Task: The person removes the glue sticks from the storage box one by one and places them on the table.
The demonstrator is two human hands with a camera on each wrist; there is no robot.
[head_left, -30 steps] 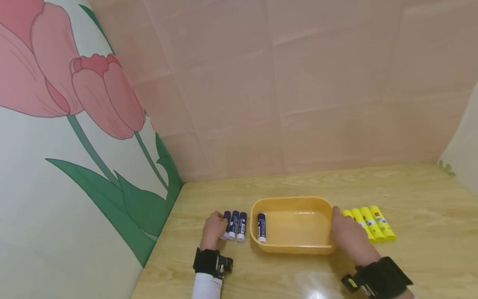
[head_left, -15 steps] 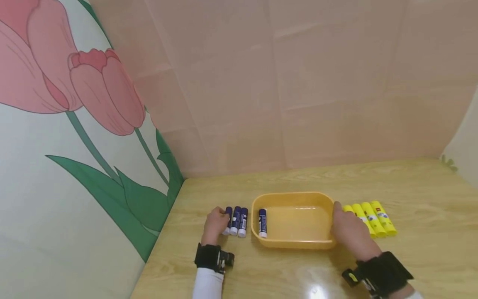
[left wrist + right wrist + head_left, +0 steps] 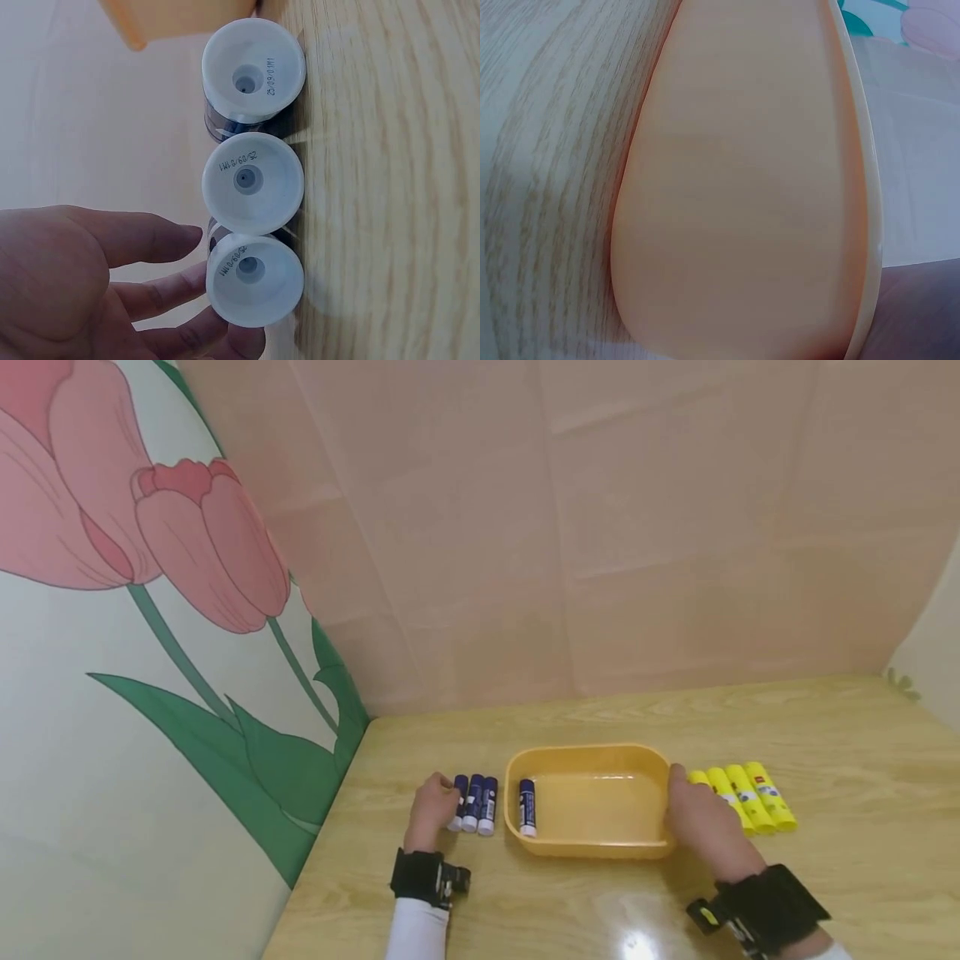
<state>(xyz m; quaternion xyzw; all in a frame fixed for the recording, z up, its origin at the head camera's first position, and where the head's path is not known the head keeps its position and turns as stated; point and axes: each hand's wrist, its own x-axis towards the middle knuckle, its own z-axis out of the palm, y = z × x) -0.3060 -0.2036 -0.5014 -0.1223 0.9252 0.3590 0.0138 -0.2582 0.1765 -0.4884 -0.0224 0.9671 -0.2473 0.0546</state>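
Observation:
Three dark blue glue sticks with white bases lie side by side left of the tray. My left hand [image 3: 432, 810] is at the outermost glue stick [image 3: 457, 802]. In the left wrist view, my thumb and curled fingers [image 3: 169, 289] close around that lowest glue stick [image 3: 255, 281], and the thumb tip is beside the middle one [image 3: 253, 184]. The yellow-orange plastic tray [image 3: 600, 850] holds one blue glue stick [image 3: 527, 807] against its left side. My right hand [image 3: 705, 822] grips the tray's right rim, thumb on top. The right wrist view shows mostly the tray wall [image 3: 735, 180].
Several yellow glue sticks [image 3: 768, 797] lie in a row right of the tray, partly behind my right hand. A wood-grain table [image 3: 555, 910] carries everything. Behind it stands a pinkish covering [image 3: 600, 527], with a tulip-printed panel [image 3: 172, 760] at the left.
The head view has shifted slightly. Both hands keep their places, the left at the outermost blue glue stick and the right on the tray's rim.

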